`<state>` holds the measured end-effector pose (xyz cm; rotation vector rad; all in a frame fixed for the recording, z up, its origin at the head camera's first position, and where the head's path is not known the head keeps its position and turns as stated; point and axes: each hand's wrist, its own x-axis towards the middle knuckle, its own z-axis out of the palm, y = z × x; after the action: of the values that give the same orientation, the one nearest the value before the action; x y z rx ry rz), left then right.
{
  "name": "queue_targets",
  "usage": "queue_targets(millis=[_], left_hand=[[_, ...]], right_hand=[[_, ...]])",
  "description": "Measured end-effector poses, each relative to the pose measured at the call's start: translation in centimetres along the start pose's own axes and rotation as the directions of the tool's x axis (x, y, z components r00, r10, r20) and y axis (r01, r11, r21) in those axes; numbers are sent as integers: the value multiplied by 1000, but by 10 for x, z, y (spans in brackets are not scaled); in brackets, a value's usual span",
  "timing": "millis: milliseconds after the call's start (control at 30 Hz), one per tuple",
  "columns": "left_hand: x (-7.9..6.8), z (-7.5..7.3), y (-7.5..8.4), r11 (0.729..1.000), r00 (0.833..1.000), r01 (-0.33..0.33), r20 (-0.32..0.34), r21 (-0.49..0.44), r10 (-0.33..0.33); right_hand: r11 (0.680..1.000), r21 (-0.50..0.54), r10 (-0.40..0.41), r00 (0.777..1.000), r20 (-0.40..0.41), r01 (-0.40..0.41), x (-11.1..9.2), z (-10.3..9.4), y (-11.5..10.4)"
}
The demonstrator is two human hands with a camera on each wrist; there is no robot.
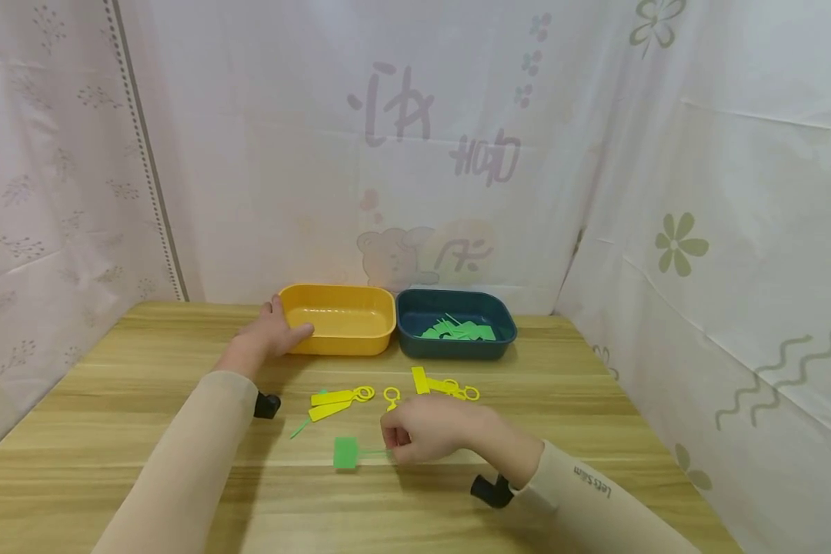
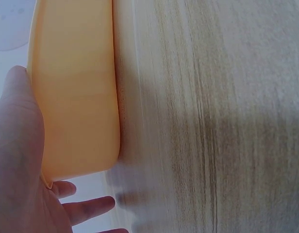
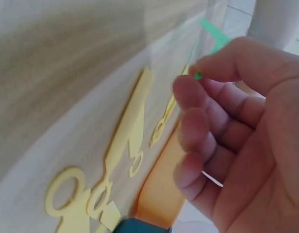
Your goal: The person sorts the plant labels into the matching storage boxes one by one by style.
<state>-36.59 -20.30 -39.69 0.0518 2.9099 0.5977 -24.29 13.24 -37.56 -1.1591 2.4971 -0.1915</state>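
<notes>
My right hand (image 1: 432, 427) is low over the table, pinching the thin tail of a green cable-tie tag (image 1: 345, 452) between thumb and index finger. The tag's flat square end points left. In the right wrist view, a green tip (image 3: 198, 75) shows at the fingertips and the other fingers are curled. My left hand (image 1: 266, 331) rests at the left end of an orange-yellow bin (image 1: 335, 345). Its thumb lies over the rim, while the other fingers (image 2: 89, 209) extend loosely past the end wall. Yellow ring-ended tags (image 1: 332, 398) lie between the hands.
Beside the yellow bin stands a dark blue bin (image 1: 457, 350) holding several green tags (image 1: 464, 331). More yellow tags (image 1: 421, 380) lie just beyond my right hand. A green tail (image 1: 300, 428) sticks out under the left yellow tags. A patterned curtain (image 1: 284, 192) hangs behind the table.
</notes>
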Motion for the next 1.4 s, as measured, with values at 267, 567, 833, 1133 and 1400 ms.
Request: queue_targets(millis=[267,567,833,1133,1400], left_hand=[[1,0,-1,1000,1000,-3,1,-1,3],[1,0,-2,1000,1000,-7,5,-3,7],[4,1,-3,1000,1000,-6,7,-3,6],[6,4,-6,1000,1000,-11,5,-6,11],[7,4,-7,1000,1000,-12,14,-11,12]], right_hand=[[998,57,-30,994,-101,36,3,-15,10],[996,94,7,985,-174,9,0,-37,24],[987,156,67,968,-240,-30,-3,-58,35],[977,214,114,897,-427,-22,-7,-77,49],[950,303,235,801,-550,-71,-6,-87,67]])
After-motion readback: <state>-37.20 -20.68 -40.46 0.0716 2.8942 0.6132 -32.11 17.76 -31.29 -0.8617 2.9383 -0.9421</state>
